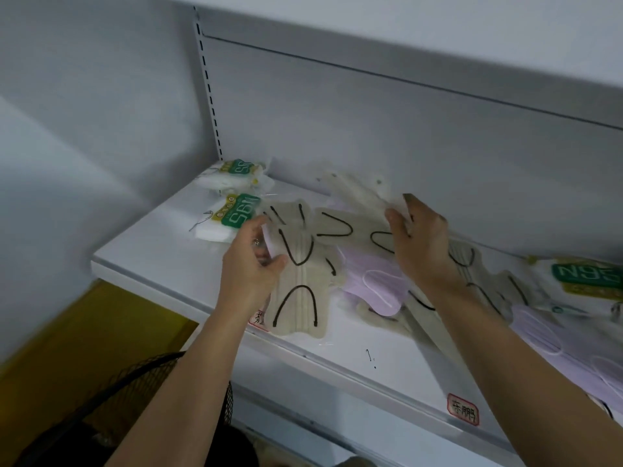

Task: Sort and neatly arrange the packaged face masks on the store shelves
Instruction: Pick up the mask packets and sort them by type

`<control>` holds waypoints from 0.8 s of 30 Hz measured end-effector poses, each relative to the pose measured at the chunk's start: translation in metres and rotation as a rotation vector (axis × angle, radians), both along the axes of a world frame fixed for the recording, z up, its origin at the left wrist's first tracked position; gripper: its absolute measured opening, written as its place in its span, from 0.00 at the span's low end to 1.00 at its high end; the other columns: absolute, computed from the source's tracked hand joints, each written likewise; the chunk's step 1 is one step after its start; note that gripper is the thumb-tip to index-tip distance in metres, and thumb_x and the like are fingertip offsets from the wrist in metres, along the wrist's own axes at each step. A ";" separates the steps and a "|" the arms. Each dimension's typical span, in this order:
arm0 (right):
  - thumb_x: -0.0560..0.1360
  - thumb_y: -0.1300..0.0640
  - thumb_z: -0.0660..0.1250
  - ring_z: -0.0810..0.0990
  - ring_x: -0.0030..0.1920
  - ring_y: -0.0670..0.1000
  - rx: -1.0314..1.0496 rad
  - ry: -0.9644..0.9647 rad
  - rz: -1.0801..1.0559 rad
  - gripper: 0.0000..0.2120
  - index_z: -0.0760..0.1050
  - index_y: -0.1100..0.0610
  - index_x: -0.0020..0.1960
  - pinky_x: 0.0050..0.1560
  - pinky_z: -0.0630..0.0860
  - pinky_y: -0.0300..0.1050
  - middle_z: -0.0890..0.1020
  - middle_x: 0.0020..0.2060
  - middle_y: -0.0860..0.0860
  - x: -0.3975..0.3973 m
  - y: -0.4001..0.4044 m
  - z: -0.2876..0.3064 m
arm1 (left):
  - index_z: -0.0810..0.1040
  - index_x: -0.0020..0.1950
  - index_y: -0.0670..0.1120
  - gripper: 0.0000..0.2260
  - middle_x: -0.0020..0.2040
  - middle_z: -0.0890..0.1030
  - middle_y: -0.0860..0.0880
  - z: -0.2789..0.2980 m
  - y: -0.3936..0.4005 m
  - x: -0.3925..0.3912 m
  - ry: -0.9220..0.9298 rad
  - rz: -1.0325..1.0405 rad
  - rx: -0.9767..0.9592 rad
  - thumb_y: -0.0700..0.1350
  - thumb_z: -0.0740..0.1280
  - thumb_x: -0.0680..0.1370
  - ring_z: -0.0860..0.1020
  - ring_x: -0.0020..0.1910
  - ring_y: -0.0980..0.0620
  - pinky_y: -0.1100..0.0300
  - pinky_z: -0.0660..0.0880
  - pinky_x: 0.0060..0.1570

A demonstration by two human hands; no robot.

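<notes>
I look down on a white store shelf that runs from near left to far right, with a grey back panel rising behind it. Packaged face masks lie scattered across the middle and right of the shelf, while the two N95 packs with green labels sit tidy at the far left corner. Another green-labelled N95 pack lies at the right edge.

The largest loose group is the beige masks with black ear loops. One stack of beige masks lies with its long axis pointing from me toward the back panel, just beside my left hand. That hand grips the stack's left edge, thumb on top and fingers curled around the wrapper.

A second beige mask lies crosswise, its long axis running left to right, between my two hands. My right hand reaches further back, pinching the edge of a pale pack that leans near the back panel.

Lilac masks with white loops lie under and between the beige ones, below my right wrist, and more lilac masks spread toward the right.

I judge that the left hand is nearer the upright stack, so squaring that stack falls to it, while the right hand must draw its pack leftward and toward me to join it.

A black mesh basket sits below the shelf.
</notes>
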State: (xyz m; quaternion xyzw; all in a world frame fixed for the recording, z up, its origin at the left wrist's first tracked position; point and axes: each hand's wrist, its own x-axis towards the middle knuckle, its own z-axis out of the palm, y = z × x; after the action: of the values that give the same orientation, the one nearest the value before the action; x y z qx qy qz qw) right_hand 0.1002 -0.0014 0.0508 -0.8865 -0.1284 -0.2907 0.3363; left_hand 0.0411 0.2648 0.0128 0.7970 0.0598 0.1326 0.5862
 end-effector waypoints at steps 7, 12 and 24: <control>0.68 0.59 0.77 0.73 0.66 0.54 0.087 0.096 0.389 0.08 0.87 0.49 0.46 0.69 0.69 0.44 0.78 0.60 0.47 -0.021 0.052 -0.024 | 0.75 0.43 0.45 0.08 0.31 0.76 0.51 0.012 0.005 0.000 0.097 0.073 -0.409 0.40 0.70 0.80 0.74 0.30 0.55 0.61 0.71 0.36; 0.71 0.60 0.79 0.74 0.61 0.58 0.096 0.041 0.387 0.09 0.88 0.48 0.47 0.58 0.75 0.59 0.75 0.55 0.48 -0.031 0.074 -0.054 | 0.79 0.52 0.55 0.04 0.40 0.84 0.61 0.020 0.003 -0.003 0.242 -0.137 -0.585 0.51 0.65 0.84 0.84 0.42 0.63 0.68 0.78 0.43; 0.72 0.68 0.65 0.77 0.66 0.54 -0.152 0.278 0.022 0.29 0.73 0.50 0.71 0.65 0.72 0.47 0.79 0.65 0.50 0.005 0.022 -0.016 | 0.74 0.71 0.51 0.30 0.61 0.84 0.49 0.022 -0.008 -0.001 0.148 -0.107 -0.563 0.29 0.73 0.74 0.83 0.60 0.50 0.52 0.81 0.57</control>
State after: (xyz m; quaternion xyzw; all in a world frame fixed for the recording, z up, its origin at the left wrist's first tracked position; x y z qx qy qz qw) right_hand 0.1055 0.0209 0.0350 -0.9397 -0.1117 -0.1508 0.2860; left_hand 0.0405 0.2572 0.0343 0.6128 0.0944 0.0213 0.7843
